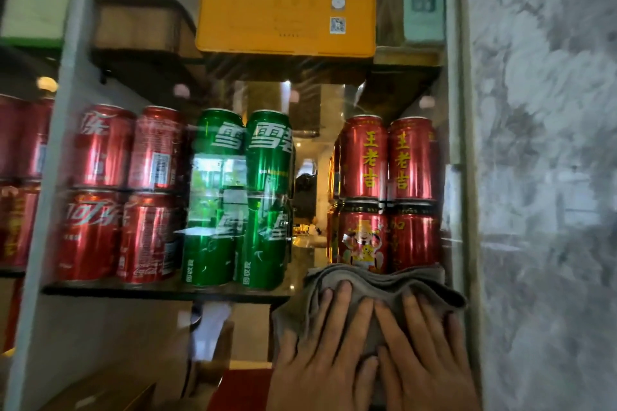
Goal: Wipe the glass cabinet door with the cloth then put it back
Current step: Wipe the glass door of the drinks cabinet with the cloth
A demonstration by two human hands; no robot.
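Note:
The glass cabinet door fills most of the view, with reflections across it. A grey cloth is pressed flat against the glass at the lower right, near the door's right frame. My left hand and my right hand both lie flat on the cloth, side by side, fingers spread and pointing up. The cloth's lower part is hidden under my hands.
Behind the glass a shelf carries stacked red cola cans, green cans and red herbal tea cans. A yellow box sits on the shelf above. A grey marble wall borders the door's right frame.

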